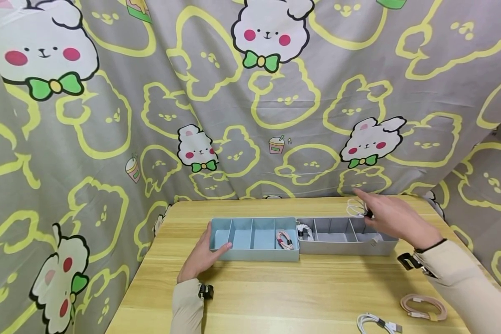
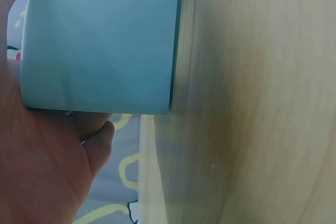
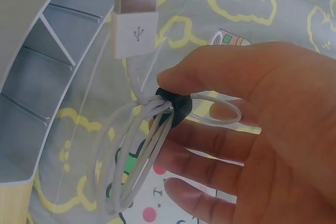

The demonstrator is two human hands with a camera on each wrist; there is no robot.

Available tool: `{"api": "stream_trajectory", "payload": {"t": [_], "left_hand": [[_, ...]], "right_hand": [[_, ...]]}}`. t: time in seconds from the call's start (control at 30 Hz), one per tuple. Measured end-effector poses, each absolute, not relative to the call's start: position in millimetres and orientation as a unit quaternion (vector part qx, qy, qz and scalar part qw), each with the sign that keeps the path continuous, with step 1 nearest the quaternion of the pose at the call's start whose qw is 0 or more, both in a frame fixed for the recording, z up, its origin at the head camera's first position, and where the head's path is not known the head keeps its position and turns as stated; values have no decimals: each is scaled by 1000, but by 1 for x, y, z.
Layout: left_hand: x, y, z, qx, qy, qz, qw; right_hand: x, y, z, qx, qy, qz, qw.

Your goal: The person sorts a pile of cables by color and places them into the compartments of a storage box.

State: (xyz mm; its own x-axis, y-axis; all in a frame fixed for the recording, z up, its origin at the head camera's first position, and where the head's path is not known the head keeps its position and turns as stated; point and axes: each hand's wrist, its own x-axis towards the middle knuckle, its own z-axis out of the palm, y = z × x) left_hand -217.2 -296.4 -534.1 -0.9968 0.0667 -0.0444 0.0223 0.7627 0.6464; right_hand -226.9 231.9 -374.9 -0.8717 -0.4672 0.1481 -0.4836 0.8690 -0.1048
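Observation:
A coiled white USB cable (image 3: pixel 118 156) with a black strap is pinched between the thumb and fingers of my right hand (image 1: pixel 394 218). In the head view that hand is above the right end of a grey divided box (image 1: pixel 346 248); the USB plug shows large in the right wrist view. My left hand (image 1: pixel 200 259) holds the left end of a light blue divided box (image 1: pixel 254 255), thumb at the front wall and fingers round the end. A pink cable (image 1: pixel 282 240) lies in the blue box's rightmost compartment. Coiled white cable (image 1: pixel 305 232) fills the grey box's leftmost compartment.
Both boxes stand end to end on the wooden table (image 1: pixel 254 297). Near the front right lie another coiled white cable (image 1: pixel 373 319) and a pink cable (image 1: pixel 423 307) with a yellow strap. A patterned grey curtain (image 1: pixel 234 106) hangs behind and beside the table.

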Motion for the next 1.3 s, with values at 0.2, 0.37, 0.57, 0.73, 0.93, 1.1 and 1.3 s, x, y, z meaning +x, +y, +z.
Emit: {"api": "stream_trajectory", "payload": {"t": [0.2, 0.37, 0.57, 0.73, 0.93, 1.1, 1.3], "left_hand": [[-216, -297, -535, 23, 937, 347, 28], [-215, -296, -535, 23, 937, 348, 26], [-215, -296, -534, 21, 937, 348, 29], [-215, -296, -534, 19, 937, 348, 33], [-215, -296, -533, 21, 936, 350, 34], [-216, -296, -532, 22, 937, 348, 32], [-217, -295, -531, 22, 938, 343, 34]], "right_hand": [[-232, 227, -378, 251, -964, 70, 50], [-237, 224, -381, 256, -963, 63, 51], [-241, 218, -384, 273, -958, 56, 67], [-244, 213, -388, 282, -955, 55, 71], [-249, 207, -394, 284, -955, 58, 64], [-251, 201, -396, 286, -954, 57, 64], [-253, 197, -400, 286, -955, 58, 55]]}}
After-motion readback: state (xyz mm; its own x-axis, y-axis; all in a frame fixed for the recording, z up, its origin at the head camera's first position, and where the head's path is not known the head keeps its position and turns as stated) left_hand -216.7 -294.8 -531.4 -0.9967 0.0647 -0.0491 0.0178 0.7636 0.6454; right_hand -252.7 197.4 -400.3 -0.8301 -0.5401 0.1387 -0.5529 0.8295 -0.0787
